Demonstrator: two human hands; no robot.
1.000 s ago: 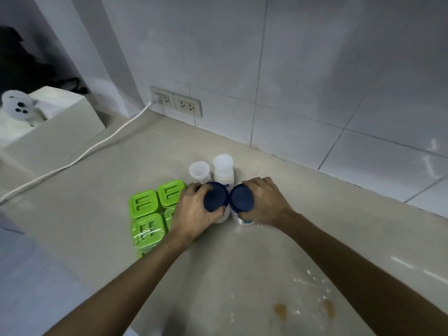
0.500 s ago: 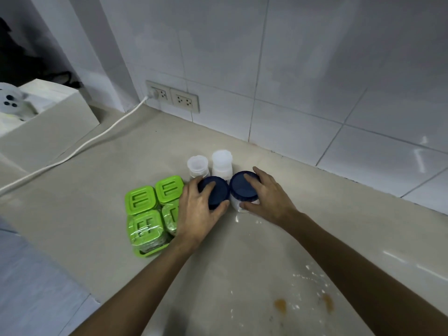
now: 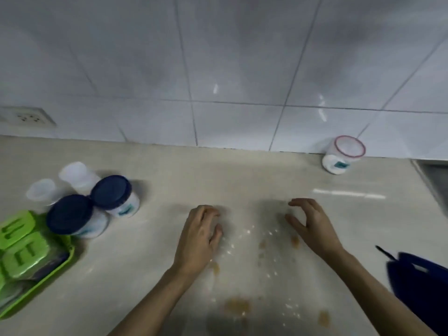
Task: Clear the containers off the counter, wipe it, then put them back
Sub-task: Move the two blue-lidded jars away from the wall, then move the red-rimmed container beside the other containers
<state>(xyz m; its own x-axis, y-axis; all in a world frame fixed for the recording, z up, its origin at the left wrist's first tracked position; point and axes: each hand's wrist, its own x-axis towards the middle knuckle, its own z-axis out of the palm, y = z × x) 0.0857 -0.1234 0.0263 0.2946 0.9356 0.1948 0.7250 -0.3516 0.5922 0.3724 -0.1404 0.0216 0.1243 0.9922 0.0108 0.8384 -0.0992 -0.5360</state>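
Both hands are seen empty above a stained worktop [image 3: 150, 258], fingers loosely curled and grasping nothing. The left hand [image 3: 197, 238] is held palm down beside a scatter of white crumbs [image 3: 252, 232] and brown spots [image 3: 236, 306]; the right hand [image 3: 311, 225] is held apart from it, thumb and fingers spread. Two blue-lidded jars [image 3: 111, 195] are grouped at the left of the worktop, touching one another, with two clear-lidded containers [image 3: 75, 174] just behind them. Green-lidded boxes [image 3: 20, 248] are packed in a green tray [image 3: 52, 274] at the left edge. A lone open white tub [image 3: 343, 155], rimmed in pink, is set against the tiled wall [image 3: 230, 69] at the far right. A dark blue object [image 3: 419, 284], blurred, is seen at the lower right edge.
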